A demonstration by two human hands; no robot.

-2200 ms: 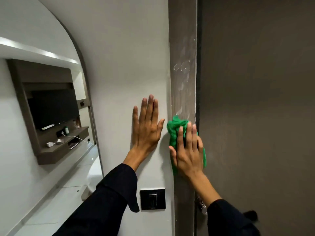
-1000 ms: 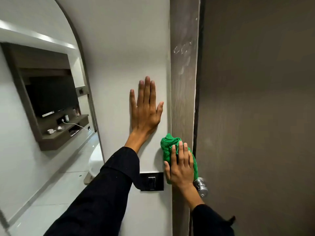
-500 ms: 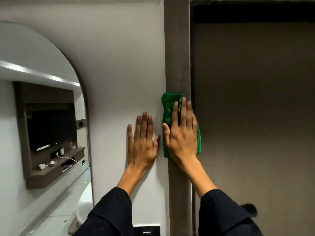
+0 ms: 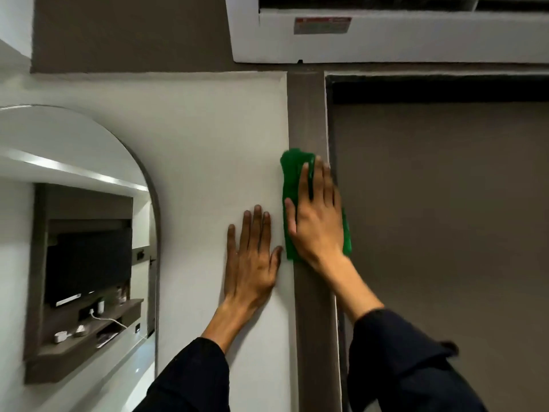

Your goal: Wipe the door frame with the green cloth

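The brown door frame (image 4: 307,114) runs upright through the middle of the view, between the white wall and the brown door. A green cloth (image 4: 292,179) lies flat against the frame's upper part. My right hand (image 4: 316,221) presses on the cloth with fingers pointing up, covering most of it. My left hand (image 4: 252,260) rests flat on the white wall just left of the frame, fingers spread, holding nothing. Both arms wear dark sleeves.
The closed brown door (image 4: 445,233) fills the right side. A white air conditioner (image 4: 386,34) hangs above the door. An arched mirror (image 4: 74,233) on the left wall reflects a television and a shelf with small items.
My right hand has slid the cloth down to the door knob's height and then up the frame. The view has tilted upward, bringing the frame's top and the air conditioner into sight.
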